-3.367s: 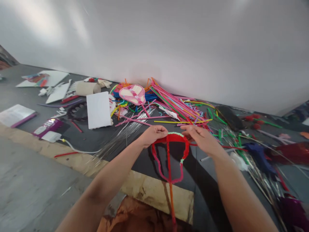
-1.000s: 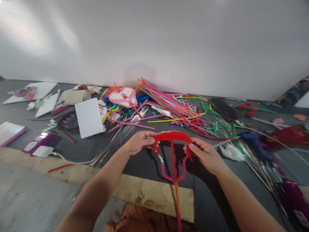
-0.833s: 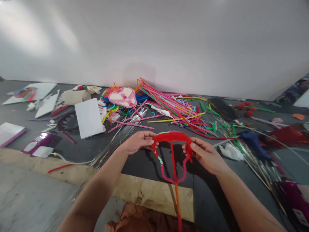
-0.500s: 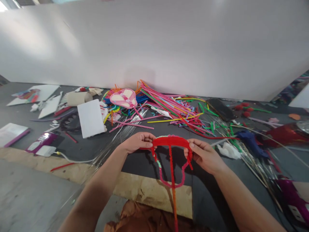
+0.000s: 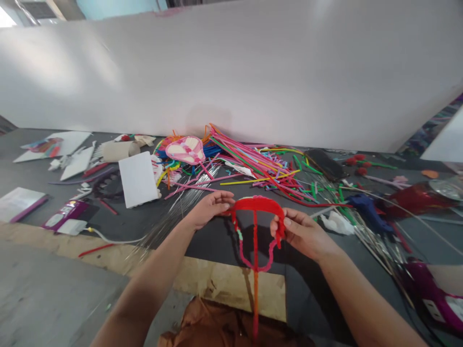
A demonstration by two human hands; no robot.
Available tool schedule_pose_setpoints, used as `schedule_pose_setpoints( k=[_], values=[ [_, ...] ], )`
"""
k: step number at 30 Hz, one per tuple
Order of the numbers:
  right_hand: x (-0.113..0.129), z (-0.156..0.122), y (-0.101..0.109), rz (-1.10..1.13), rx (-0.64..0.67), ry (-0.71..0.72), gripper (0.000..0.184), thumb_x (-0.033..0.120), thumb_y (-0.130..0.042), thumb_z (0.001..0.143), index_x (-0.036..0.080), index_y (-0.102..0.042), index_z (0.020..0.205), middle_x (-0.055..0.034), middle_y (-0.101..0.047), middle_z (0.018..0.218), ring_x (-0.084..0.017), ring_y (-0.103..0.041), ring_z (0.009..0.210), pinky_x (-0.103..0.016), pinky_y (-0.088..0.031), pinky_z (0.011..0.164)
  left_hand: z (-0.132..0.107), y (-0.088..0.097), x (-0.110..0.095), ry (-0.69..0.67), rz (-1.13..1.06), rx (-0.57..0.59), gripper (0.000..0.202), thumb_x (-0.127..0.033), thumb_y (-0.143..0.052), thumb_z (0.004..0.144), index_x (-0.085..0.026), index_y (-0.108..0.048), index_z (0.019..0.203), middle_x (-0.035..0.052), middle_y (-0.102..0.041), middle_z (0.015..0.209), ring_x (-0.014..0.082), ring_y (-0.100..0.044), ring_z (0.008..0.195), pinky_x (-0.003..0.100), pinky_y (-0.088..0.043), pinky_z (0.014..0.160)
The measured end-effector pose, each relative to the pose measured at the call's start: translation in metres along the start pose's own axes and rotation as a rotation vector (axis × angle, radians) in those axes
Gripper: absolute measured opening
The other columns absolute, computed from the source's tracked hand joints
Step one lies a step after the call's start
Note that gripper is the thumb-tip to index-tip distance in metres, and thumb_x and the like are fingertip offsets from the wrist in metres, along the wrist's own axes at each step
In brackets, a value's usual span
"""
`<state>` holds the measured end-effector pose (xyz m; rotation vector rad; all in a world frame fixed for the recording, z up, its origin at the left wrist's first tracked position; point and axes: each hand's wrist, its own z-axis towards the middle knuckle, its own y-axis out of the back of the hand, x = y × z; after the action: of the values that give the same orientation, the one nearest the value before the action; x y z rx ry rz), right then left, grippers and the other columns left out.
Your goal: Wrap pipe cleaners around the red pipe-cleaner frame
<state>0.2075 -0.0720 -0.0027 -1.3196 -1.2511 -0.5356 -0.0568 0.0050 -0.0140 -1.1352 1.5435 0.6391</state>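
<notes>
Between my hands, a shape made of fuzzy pipe cleaners (image 5: 255,241) is held up. Red strands form a curved band (image 5: 257,204) across its top, and a pink and mint outline loops below. A red-to-orange stem (image 5: 256,294) runs down its middle toward my lap. My left hand (image 5: 216,206) pinches the end of a red pipe cleaner at the band's left side. On the right, my right hand (image 5: 294,229) grips the band and outline, its fingertips wrapped around the edge, where short red ends hang down.
Behind lies a pile of coloured pipe cleaners (image 5: 260,161) beside a finished pink-and-white piece (image 5: 186,149). A white card (image 5: 138,180) and a purple device with a cable (image 5: 67,213) are left. At right are a blue tool (image 5: 371,212), wires and another purple device (image 5: 428,294).
My left fingers have shifted up and slightly left, leaving the band's left corner more exposed. The right hand has moved slightly left around the band's right end. The view has shifted a little.
</notes>
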Motion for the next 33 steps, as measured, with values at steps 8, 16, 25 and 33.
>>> schedule_pose_setpoints(
  k=[8,16,25,33],
  values=[
    [0.050,0.005,-0.043,-0.301,-0.195,0.267,0.030,0.042,-0.069,0.071,0.023,-0.059,0.091,-0.0053,-0.068,0.081,-0.019,-0.064,0.070,-0.031,-0.051,0.059,-0.035,-0.048,-0.032,-0.291,0.005,0.014,0.038,-0.043,-0.065,0.077,-0.016,-0.059,0.103,0.0086,-0.062,0.100,0.0170,-0.058,0.090,0.030,-0.044,0.085],
    [0.030,0.021,-0.084,-0.844,-0.084,0.431,0.029,0.025,-0.055,0.082,0.023,-0.060,0.111,-0.0050,-0.070,0.102,-0.019,-0.066,0.089,-0.033,-0.051,0.080,-0.041,-0.067,-0.027,-0.199,-0.224,-0.018,0.043,-0.052,-0.066,0.073,-0.014,-0.061,0.092,0.0048,-0.063,0.085,0.0103,-0.056,0.071,0.020,-0.044,0.063],
    [-0.010,0.025,-0.073,-0.878,-0.092,0.288,0.023,0.032,-0.049,0.087,0.022,-0.063,0.102,-0.0053,-0.072,0.092,-0.020,-0.067,0.082,-0.031,-0.050,0.074,-0.019,-0.036,-0.003,0.111,-0.375,0.027,0.038,-0.042,-0.078,0.062,-0.010,-0.069,0.080,0.0065,-0.067,0.073,0.0126,-0.060,0.066,0.023,-0.046,0.064],
    [-0.018,0.026,-0.066,-1.056,-0.119,0.234,0.023,0.033,-0.048,0.087,0.022,-0.066,0.079,-0.0041,-0.071,0.078,-0.019,-0.065,0.067,-0.028,-0.046,0.061,-0.017,-0.032,0.008,0.167,-0.306,0.208,0.041,-0.032,-0.081,0.060,-0.011,-0.071,0.094,0.0067,-0.069,0.080,0.0115,-0.062,0.072,0.022,-0.046,0.073]
  ],
)
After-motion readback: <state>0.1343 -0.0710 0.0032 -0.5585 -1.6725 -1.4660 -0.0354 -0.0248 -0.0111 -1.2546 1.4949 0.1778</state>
